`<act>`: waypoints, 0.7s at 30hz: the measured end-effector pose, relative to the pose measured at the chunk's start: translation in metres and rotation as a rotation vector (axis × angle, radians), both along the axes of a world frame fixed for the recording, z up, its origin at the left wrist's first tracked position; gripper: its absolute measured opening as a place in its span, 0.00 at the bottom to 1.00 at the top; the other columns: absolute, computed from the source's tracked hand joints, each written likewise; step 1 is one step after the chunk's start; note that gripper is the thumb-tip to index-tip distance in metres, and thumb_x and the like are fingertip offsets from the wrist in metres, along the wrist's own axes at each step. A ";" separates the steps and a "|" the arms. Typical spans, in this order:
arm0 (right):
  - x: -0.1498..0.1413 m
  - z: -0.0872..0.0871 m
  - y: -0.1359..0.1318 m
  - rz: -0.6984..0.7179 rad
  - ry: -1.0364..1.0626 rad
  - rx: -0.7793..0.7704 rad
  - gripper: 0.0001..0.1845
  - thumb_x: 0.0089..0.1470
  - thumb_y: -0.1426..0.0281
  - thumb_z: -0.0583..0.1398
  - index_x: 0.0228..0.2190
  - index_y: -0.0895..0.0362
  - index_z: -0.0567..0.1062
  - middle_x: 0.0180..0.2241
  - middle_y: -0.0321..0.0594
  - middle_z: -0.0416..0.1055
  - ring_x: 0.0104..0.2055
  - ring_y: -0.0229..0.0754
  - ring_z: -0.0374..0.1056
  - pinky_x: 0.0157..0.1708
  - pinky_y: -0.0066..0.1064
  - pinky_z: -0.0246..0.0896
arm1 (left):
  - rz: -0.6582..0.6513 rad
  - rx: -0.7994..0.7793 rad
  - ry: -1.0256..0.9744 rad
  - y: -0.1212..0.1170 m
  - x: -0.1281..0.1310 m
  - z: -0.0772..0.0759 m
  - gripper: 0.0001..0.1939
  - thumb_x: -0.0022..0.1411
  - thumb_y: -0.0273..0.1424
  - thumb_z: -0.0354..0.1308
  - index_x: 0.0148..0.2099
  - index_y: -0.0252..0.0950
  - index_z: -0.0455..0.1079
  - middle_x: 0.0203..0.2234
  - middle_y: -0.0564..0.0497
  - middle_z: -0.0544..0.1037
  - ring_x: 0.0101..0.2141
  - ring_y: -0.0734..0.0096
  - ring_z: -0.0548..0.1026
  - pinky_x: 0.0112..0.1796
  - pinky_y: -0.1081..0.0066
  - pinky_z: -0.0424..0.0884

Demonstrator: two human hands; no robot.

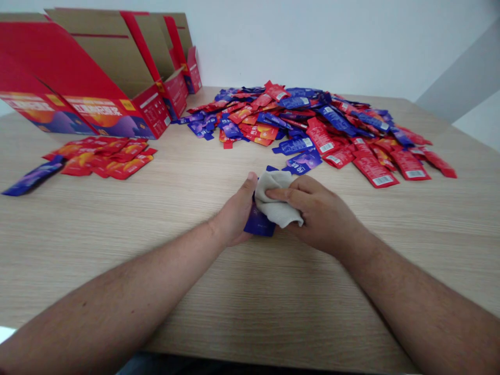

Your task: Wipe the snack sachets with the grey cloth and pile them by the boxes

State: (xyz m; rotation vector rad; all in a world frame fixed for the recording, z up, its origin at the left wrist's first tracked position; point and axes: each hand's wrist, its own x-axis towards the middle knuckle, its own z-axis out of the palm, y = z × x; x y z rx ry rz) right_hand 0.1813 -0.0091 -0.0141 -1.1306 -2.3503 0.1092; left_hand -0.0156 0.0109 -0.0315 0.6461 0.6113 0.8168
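In the head view my left hand [236, 213] grips a blue sachet [259, 223] by its left side, above the near middle of the table. My right hand [318, 213] is closed on a whitish cloth [275, 200], its fingers pressing the cloth against the sachet's face. Much of the sachet is hidden under the cloth. Just beyond my hands, a loose blue sachet [302, 162] with a purple print lies at the near edge of a large heap of red sachets [377, 169] and blue ones.
Open red cardboard boxes [109, 112] stand in a row at the back left. In front of them lies a smaller pile of red sachets [105, 156], with one blue sachet [33, 176] at its left. A white wall [312, 41] rises behind the wooden table [97, 219].
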 end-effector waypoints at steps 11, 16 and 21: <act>0.002 0.002 0.000 -0.012 -0.005 -0.014 0.29 0.57 0.71 0.67 0.60 0.52 0.81 0.44 0.46 0.77 0.43 0.50 0.74 0.43 0.40 0.72 | 0.008 -0.025 0.019 -0.001 0.000 0.002 0.40 0.78 0.60 0.42 0.59 0.31 0.79 0.37 0.39 0.85 0.32 0.60 0.83 0.35 0.65 0.79; 0.003 0.001 0.002 -0.057 0.003 0.011 0.27 0.57 0.70 0.68 0.59 0.54 0.82 0.43 0.48 0.78 0.43 0.51 0.74 0.42 0.41 0.73 | -0.012 -0.061 0.068 -0.001 -0.001 0.004 0.43 0.78 0.60 0.36 0.59 0.30 0.79 0.33 0.40 0.84 0.29 0.60 0.82 0.34 0.63 0.79; 0.001 0.002 0.001 -0.032 0.008 0.024 0.28 0.58 0.71 0.67 0.60 0.52 0.81 0.45 0.48 0.78 0.45 0.52 0.75 0.44 0.41 0.74 | -0.004 0.020 0.053 -0.003 0.000 0.000 0.39 0.76 0.61 0.45 0.56 0.31 0.80 0.34 0.40 0.84 0.31 0.61 0.82 0.36 0.65 0.79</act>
